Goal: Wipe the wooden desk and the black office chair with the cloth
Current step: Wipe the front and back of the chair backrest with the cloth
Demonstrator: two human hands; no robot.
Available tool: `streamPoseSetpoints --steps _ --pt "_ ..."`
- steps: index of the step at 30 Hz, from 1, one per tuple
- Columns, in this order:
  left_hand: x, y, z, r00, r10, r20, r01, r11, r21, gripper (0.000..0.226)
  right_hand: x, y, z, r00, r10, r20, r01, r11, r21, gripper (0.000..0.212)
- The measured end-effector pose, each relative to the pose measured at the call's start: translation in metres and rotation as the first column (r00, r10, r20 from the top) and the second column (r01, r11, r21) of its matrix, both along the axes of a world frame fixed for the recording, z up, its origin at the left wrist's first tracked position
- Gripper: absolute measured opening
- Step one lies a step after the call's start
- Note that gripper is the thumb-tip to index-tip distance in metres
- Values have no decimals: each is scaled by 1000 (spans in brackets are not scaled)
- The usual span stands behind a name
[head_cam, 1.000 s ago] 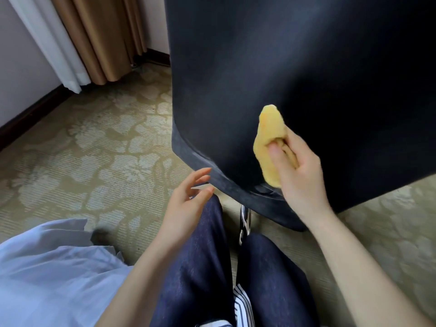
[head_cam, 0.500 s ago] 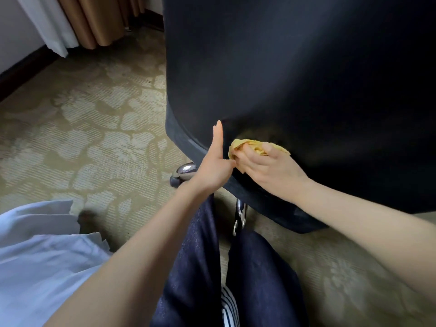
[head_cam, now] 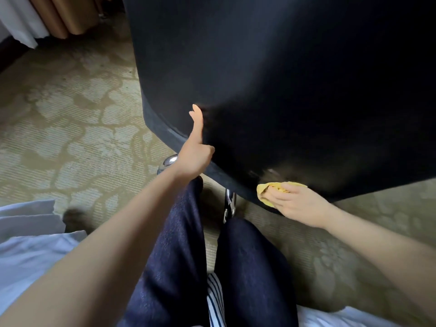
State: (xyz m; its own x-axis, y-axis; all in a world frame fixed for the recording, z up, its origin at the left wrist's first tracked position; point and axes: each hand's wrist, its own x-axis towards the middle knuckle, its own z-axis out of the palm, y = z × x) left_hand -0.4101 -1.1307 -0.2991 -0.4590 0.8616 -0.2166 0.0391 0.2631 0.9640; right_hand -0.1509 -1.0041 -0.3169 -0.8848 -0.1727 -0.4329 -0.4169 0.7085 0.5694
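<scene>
Hotel-like room: patterned carpet [head_cam: 70, 138], floor-length curtains [head_cam: 66, 17], black office chair [head_cam: 283, 79].

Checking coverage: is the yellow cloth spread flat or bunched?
Bunched: the cloth is wadded under the right hand, low on the black chair.

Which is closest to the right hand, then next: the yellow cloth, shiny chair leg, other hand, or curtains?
1. Yellow cloth: held in the right hand.
2. Shiny chair leg: just to its left.
3. Left hand: farther left, on the black chair.
4. Curtains: top-left corner.
</scene>
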Motion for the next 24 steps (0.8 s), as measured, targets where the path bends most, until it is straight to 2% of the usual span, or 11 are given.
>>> streamPoseSetpoints --steps 3,5,9,13,16,21,24 --pt "-2 2 0 999 19 46 -19 1000 3 93 18 3 21 988 -18 -153 8 998 -63 43" --pt "-2 1 2 999 33 42 -33 999 0 92 22 2 38 955 -8 -296 -15 997 -74 27" --pt "6 0 9 992 80 93 -82 996 21 90 11 0 69 830 12 -558 -35 999 -31 24" --pt "24 -3 3 992 82 100 -85 996 27 91 -9 -5 66 713 18 -701 -20 1000 6 27" --pt "32 -1 -5 991 41 129 -49 997 58 92 -13 -8 34 710 -22 -704 30 1000 -2 38" --pt "30 4 -12 993 -9 120 3 999 51 93 -14 -13 -23 823 -72 -564 43 997 -64 42" --pt "28 5 -13 989 -25 147 21 999 26 95 -14 -15 -49 898 -143 -415 89 985 -147 41"
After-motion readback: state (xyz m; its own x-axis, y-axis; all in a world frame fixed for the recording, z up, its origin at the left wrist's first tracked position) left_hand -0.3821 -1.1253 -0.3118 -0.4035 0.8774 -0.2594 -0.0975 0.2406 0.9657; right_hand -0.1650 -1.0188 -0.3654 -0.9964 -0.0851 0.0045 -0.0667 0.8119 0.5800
